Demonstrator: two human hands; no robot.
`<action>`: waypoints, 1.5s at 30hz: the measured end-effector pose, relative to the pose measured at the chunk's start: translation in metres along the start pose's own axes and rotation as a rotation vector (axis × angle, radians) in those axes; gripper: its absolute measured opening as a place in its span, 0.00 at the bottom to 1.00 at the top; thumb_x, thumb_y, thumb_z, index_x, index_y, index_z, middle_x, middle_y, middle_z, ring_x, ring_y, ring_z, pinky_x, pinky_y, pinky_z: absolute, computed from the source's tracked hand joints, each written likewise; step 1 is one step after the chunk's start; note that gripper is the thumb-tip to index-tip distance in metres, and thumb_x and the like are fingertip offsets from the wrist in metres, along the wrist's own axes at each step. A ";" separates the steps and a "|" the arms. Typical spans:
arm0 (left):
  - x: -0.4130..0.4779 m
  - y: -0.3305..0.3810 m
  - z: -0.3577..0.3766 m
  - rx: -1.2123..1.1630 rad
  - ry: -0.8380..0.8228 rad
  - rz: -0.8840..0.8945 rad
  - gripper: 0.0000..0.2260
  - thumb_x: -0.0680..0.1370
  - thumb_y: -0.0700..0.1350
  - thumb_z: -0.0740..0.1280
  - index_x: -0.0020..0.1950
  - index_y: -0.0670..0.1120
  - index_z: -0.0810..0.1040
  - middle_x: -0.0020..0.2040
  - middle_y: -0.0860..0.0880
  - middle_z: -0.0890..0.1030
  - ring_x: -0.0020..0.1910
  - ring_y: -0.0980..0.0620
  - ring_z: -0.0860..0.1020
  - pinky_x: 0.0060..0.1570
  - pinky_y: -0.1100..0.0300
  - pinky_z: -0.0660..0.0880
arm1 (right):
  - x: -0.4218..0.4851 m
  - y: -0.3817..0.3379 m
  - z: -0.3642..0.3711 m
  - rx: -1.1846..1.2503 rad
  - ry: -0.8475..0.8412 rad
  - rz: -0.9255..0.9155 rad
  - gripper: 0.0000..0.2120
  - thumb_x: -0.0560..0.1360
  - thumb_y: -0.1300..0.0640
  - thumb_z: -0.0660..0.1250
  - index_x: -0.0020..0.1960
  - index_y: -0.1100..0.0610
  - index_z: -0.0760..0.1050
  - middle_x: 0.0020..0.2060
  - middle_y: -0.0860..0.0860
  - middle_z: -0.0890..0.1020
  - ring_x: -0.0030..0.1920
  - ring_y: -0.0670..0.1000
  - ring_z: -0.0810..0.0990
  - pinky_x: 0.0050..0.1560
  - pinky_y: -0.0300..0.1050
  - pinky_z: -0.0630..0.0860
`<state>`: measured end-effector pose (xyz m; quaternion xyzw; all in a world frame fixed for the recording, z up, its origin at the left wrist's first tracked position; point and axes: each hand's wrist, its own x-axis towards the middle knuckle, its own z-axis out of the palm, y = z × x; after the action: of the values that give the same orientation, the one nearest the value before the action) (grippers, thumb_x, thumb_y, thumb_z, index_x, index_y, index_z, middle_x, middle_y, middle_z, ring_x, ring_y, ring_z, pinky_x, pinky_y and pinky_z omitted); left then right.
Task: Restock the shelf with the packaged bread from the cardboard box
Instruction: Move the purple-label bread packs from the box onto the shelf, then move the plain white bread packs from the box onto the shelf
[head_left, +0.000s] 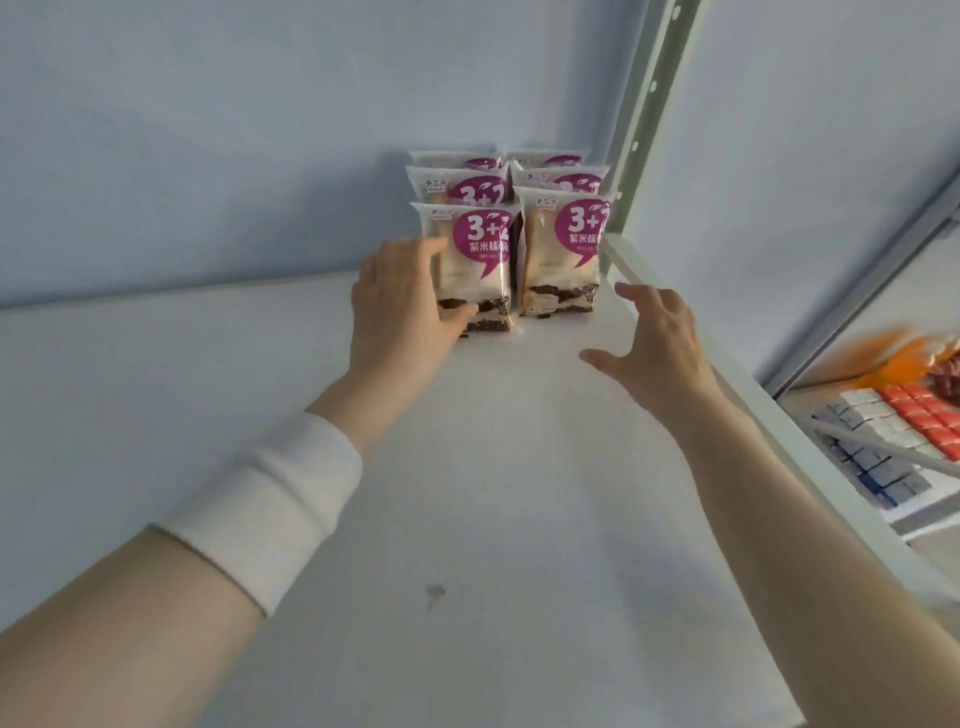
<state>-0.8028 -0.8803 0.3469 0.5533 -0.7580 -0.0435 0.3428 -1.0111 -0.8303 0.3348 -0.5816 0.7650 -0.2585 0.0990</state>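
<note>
Six bread packs stand upright at the back right corner of the white shelf, in two columns of three, one behind another, next to the grey post. The left hand grips the left front pack: its fingers wrap the pack's left edge and the thumb presses across the lower front. That pack stands on the shelf, just beside the right front pack, with a narrow gap between them. The right hand hovers above the shelf, in front of and to the right of the right front pack, fingers spread and relaxed, holding nothing. A white cuff circles the left forearm. A small grey stain marks the shelf nearer the camera. At lower right, another shelf holds rows of small white, blue and red boxes and a blurred orange bag
</note>
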 end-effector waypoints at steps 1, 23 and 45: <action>-0.015 0.007 -0.010 0.125 -0.123 0.118 0.27 0.71 0.50 0.71 0.67 0.45 0.68 0.63 0.43 0.72 0.63 0.43 0.68 0.60 0.52 0.64 | -0.025 -0.003 -0.006 -0.069 0.002 -0.022 0.36 0.69 0.52 0.73 0.72 0.54 0.61 0.68 0.56 0.65 0.69 0.57 0.62 0.65 0.51 0.64; -0.442 0.306 0.086 0.361 -1.082 0.949 0.22 0.73 0.50 0.68 0.63 0.45 0.65 0.62 0.43 0.70 0.61 0.42 0.70 0.58 0.49 0.67 | -0.573 0.250 -0.096 -0.332 -0.147 0.878 0.23 0.74 0.60 0.63 0.67 0.51 0.61 0.64 0.54 0.63 0.63 0.57 0.63 0.55 0.50 0.75; -0.618 0.422 0.470 0.459 -1.424 1.061 0.27 0.73 0.49 0.68 0.68 0.44 0.62 0.65 0.41 0.68 0.63 0.41 0.67 0.60 0.49 0.66 | -0.619 0.580 0.060 0.411 -0.220 1.582 0.27 0.75 0.50 0.66 0.66 0.63 0.63 0.62 0.60 0.68 0.64 0.58 0.69 0.62 0.45 0.66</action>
<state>-1.3161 -0.3286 -0.1145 0.0296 -0.9348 -0.0595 -0.3488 -1.2820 -0.1542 -0.1048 0.1366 0.8721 -0.1887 0.4304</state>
